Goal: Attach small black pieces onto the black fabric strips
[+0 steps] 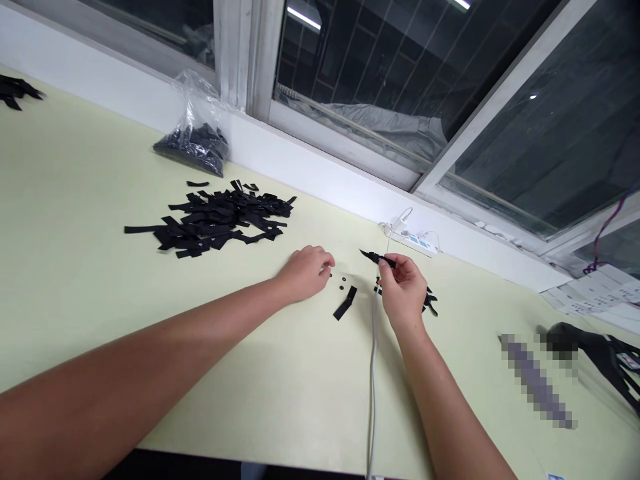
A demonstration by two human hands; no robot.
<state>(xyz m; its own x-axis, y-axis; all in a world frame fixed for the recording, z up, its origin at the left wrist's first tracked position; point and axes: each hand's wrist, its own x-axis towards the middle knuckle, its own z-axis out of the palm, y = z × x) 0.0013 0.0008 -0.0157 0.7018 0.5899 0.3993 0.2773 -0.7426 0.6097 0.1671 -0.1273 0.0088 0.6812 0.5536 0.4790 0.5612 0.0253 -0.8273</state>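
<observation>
My right hand (404, 285) pinches a black fabric strip (373, 256) between thumb and fingers, its narrow end pointing left above the table. More black strips (431, 301) lie partly hidden behind this hand, beside a white cable. My left hand (306, 272) rests low over the table, fingers curled and thumb close to the index finger; whether something small is between them I cannot make out. Tiny dark round pieces (343, 279) lie just right of its fingertips. Between the hands lies a single bent black strip (345, 303).
A large pile of black strips (220, 220) spreads at left centre. Behind it stands a clear plastic bag (195, 137) with black pieces inside. The white cable (373, 373) runs to a power strip (413, 240) by the window wall. A black object (595, 347) lies far right.
</observation>
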